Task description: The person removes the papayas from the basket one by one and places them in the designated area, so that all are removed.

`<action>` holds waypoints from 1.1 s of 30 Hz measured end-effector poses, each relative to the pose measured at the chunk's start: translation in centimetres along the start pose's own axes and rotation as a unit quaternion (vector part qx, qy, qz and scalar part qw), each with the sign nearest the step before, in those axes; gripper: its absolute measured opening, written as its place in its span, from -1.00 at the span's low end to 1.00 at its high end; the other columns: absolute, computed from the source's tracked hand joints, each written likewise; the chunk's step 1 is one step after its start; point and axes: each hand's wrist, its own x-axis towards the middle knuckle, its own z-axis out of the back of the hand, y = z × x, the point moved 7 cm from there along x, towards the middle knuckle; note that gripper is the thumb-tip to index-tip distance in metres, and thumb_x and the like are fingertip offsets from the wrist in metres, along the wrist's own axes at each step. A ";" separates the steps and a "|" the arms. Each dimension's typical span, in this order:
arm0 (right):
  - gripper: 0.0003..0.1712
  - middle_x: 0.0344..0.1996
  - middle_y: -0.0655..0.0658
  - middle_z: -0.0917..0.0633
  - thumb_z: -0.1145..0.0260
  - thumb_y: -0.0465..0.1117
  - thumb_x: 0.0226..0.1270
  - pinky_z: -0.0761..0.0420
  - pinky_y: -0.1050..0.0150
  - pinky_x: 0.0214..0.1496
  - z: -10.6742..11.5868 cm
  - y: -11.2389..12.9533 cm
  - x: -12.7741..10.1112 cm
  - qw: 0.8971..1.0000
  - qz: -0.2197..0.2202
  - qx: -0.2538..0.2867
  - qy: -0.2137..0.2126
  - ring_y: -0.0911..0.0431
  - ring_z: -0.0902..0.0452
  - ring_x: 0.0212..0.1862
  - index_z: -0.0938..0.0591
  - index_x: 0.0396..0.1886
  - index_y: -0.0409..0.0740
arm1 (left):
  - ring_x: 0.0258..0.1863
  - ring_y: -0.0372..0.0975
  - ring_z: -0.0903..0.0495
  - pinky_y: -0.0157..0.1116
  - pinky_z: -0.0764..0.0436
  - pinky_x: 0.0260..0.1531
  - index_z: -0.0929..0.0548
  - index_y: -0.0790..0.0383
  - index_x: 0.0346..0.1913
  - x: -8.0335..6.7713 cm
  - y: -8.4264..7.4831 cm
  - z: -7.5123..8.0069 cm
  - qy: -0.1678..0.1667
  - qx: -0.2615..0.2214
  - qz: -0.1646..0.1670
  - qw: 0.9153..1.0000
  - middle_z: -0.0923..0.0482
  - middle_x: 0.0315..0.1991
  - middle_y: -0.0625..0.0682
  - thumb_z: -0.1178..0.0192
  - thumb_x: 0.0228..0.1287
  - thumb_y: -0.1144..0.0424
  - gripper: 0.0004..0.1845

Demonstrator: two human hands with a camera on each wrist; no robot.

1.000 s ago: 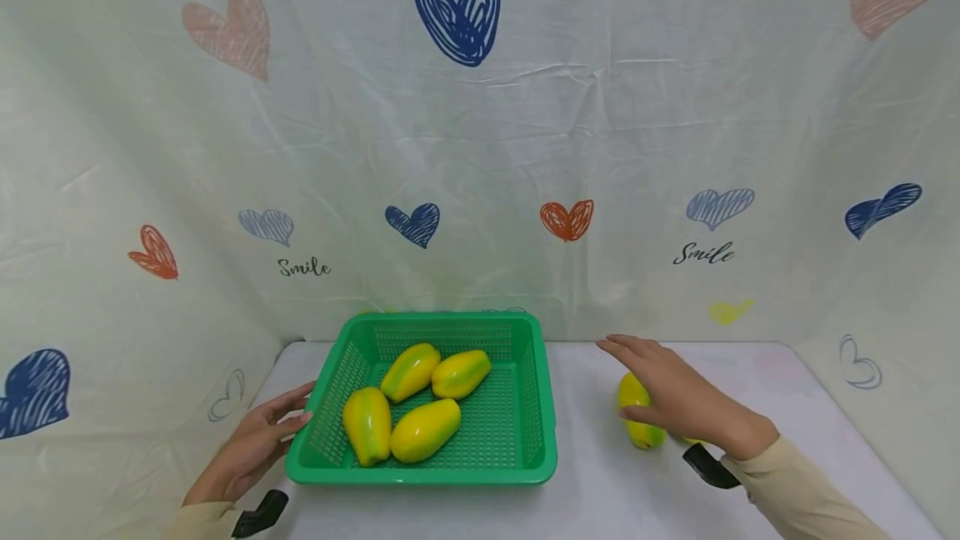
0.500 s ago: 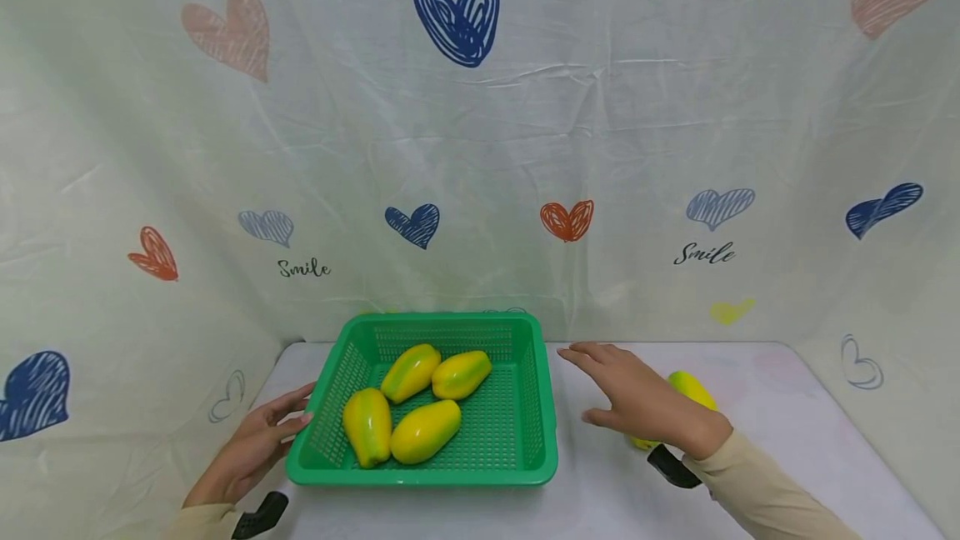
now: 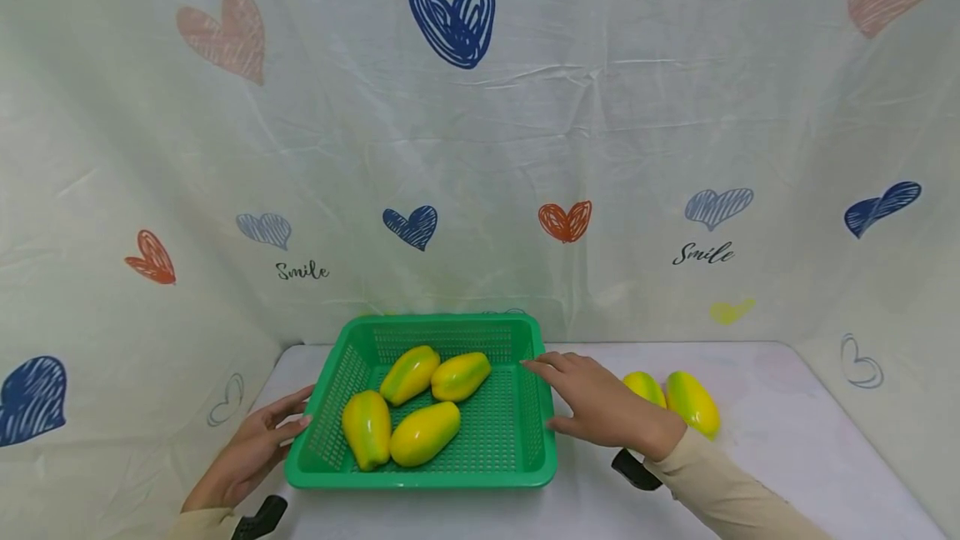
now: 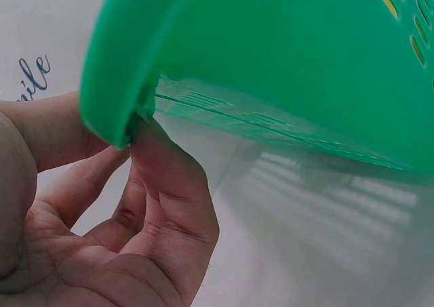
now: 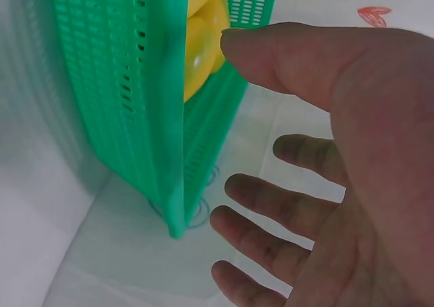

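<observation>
Heart-print sheeting backs the counter (image 3: pixel 750 457) as both hands, left (image 3: pixel 247 452) and right (image 3: pixel 600 411), spread-fingered, flank the basket (image 3: pixel 536 473) at 9 and 3 o'clock; a lopsided lift could spill its fruit (image 3: pixel 423 430).

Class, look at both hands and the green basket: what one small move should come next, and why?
Probably the right hand should close its fingers on the green basket's right rim. The left hand already touches the left rim, while the right hand is open beside the right wall, not gripping it. Four papayas lie inside, so gripping both sides seems safest.
</observation>
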 end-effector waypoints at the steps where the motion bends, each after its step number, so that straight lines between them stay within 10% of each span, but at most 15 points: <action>1: -0.11 0.35 -0.23 -0.58 -0.64 -0.16 0.23 -0.59 -0.18 0.34 -0.1 0.1 0.2 1.000 -0.001 0.002 0.003 -0.17 -0.54 0.31 -0.46 0.50 -0.22 | -0.06 -0.21 -0.65 -0.24 -0.74 -0.01 -0.09 0.41 0.66 0.0 0.0 0.0 -0.001 0.000 0.000 1.000 -0.18 0.49 0.46 -0.18 0.60 0.31 -0.25; 33: -0.28 0.28 -0.19 -0.66 -0.57 -0.09 0.34 -0.62 0.03 0.34 -4.1 4.2 6.3 0.995 0.013 -0.021 0.094 -0.08 -0.61 0.28 -0.55 0.43 -0.19 | -0.04 -0.20 -0.65 -0.23 -0.73 0.02 -0.09 0.41 0.66 -0.2 0.1 -0.1 0.007 -0.006 -0.012 1.000 -0.21 0.49 0.42 -0.16 0.61 0.32 -0.27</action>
